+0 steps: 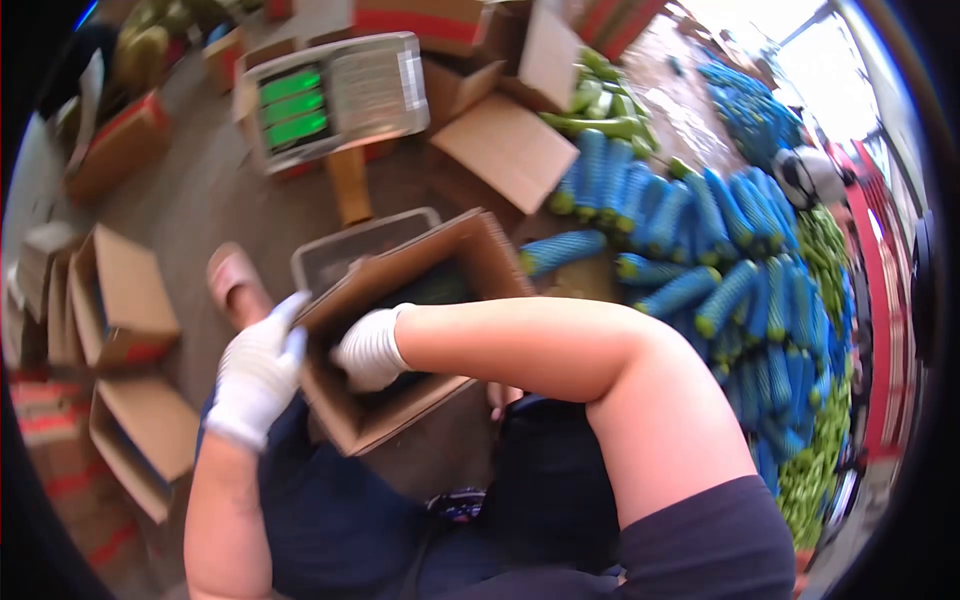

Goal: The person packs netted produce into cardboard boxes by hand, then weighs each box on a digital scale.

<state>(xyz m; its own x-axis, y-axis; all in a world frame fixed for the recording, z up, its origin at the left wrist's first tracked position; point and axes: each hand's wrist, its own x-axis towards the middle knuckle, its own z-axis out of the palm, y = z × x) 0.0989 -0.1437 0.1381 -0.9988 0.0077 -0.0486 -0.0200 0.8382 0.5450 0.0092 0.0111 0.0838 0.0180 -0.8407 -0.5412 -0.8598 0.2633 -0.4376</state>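
Note:
An open cardboard box (350, 425) stands tilted in the view between my legs, over the platform of a scale. My left hand (262, 372), in a white knit glove with bluish fingertips, grips the box's left side near the top edge. Down inside the box reaches my right hand (372, 350), also gloved in white; its fingers are hidden by the glove's back and the box wall. Something dark green (440, 287) lies in the box beyond that hand, too shaded to name. The scale's platform (318, 262) shows behind the box.
The scale's display (293, 105) glows green ahead. Blue-netted green vegetables (690, 215) lie in rows at right, with loose green ones (605, 105) beyond. Open boxes stand at left (130, 290) and ahead (510, 145). A person's sandalled foot (236, 280) is left of the scale.

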